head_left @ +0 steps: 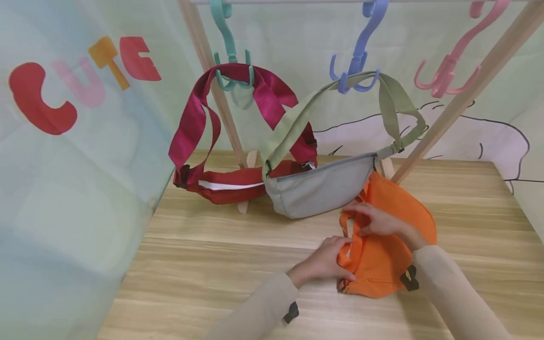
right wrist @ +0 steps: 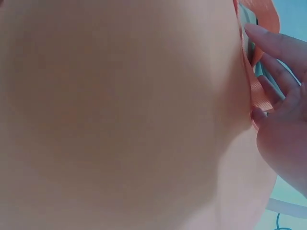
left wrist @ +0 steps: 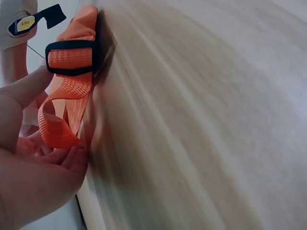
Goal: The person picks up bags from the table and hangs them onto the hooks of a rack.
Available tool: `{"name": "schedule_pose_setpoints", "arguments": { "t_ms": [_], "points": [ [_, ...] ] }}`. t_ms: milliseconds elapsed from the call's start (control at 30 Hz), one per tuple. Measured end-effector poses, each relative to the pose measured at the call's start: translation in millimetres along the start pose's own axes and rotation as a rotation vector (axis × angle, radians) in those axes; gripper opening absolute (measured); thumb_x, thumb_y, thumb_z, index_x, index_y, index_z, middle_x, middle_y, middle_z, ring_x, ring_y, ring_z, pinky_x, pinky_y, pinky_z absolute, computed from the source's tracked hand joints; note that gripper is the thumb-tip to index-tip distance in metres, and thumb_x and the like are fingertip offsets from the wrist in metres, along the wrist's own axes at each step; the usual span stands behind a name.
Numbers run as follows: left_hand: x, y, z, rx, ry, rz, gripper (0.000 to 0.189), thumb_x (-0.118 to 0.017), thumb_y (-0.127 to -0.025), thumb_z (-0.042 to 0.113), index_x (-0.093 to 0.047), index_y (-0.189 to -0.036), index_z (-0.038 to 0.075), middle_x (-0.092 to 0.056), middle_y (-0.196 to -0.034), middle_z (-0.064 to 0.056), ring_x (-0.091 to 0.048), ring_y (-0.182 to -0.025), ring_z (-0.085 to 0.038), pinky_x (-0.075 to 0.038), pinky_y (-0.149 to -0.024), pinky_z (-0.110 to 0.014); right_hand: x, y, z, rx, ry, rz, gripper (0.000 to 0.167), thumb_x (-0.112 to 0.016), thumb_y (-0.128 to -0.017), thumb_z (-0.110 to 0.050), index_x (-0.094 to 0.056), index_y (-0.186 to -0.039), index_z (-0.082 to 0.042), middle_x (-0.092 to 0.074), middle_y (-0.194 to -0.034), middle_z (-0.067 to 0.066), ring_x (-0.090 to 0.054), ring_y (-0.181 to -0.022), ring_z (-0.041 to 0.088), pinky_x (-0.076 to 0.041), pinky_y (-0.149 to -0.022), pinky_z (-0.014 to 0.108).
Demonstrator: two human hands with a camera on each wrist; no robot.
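An orange waist bag (head_left: 382, 267) lies on the wooden tabletop, its strap toward the left. At the bag's near left end, my left hand (head_left: 325, 259) holds the strap between thumb and fingers. The left wrist view shows the looped orange strap (left wrist: 67, 88) in that hand, the thumb beside a black buckle (left wrist: 72, 73). Farther up the same edge, my right hand (head_left: 378, 222) grips the strap with bent fingers. In the right wrist view the bag's broad panel (right wrist: 120, 115) fills most of the picture, and the strap (right wrist: 261, 93) runs behind the fingers.
Behind the orange bag, a grey bag (head_left: 327, 186) hangs by its green strap from a blue hook (head_left: 357, 61). To its left, a red bag (head_left: 238, 193) hangs from a green hook (head_left: 229, 42). A pink hook (head_left: 450, 66) and a wooden rack leg (head_left: 463, 94) stand at right.
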State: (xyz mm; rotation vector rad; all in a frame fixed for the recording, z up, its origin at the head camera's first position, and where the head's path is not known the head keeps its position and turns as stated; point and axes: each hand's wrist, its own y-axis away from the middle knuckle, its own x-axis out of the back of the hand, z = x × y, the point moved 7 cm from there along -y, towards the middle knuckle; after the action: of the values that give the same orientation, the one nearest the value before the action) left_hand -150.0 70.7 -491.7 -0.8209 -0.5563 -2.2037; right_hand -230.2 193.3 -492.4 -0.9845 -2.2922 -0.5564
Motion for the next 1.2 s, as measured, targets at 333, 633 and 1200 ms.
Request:
{"name": "schedule_pose_setpoints", "arguments": {
  "t_ms": [333, 633, 1200],
  "points": [
    [1.4, -0.6, -13.9, -0.017, 0.109, -0.048, 0.070, -0.078, -0.072, 0.025, -0.044, -0.132, 0.011, -0.046, -0.131, -0.003, -0.040, -0.118, -0.017, -0.032, -0.098, -0.025, 8, 7.5, 2, 0.034, 0.031, 0.057, 0.056, -0.065, -0.070, 0.011, -0.053, -0.123, 0.001, -0.046, -0.124, 0.020, -0.034, -0.115, 0.040, -0.030, -0.093, 0.057],
    [12.1, 1.5, -23.1, -0.016, 0.130, -0.045, 0.060, -0.073, -0.074, 0.010, -0.049, -0.129, 0.011, -0.051, -0.126, -0.001, -0.044, -0.114, -0.015, -0.033, -0.097, -0.024, 15, 15.4, 6, 0.059, 0.049, 0.107, 0.043, -0.068, -0.070, 0.010, -0.060, -0.112, 0.002, -0.055, -0.113, 0.015, -0.039, -0.109, 0.036, -0.030, -0.091, 0.053],
    [32.9, 5.5, -38.7, 0.039, 0.120, 0.041, 0.054, -0.065, -0.073, -0.004, -0.053, -0.123, 0.011, -0.054, -0.117, -0.002, -0.046, -0.110, -0.016, -0.036, -0.095, -0.027, 28, 25.8, -4, 0.178, 0.094, 0.288, 0.022, -0.073, -0.070, 0.005, -0.069, -0.089, -0.005, -0.065, -0.086, 0.000, -0.047, -0.086, 0.012, -0.037, -0.075, 0.024]
  ]
}}
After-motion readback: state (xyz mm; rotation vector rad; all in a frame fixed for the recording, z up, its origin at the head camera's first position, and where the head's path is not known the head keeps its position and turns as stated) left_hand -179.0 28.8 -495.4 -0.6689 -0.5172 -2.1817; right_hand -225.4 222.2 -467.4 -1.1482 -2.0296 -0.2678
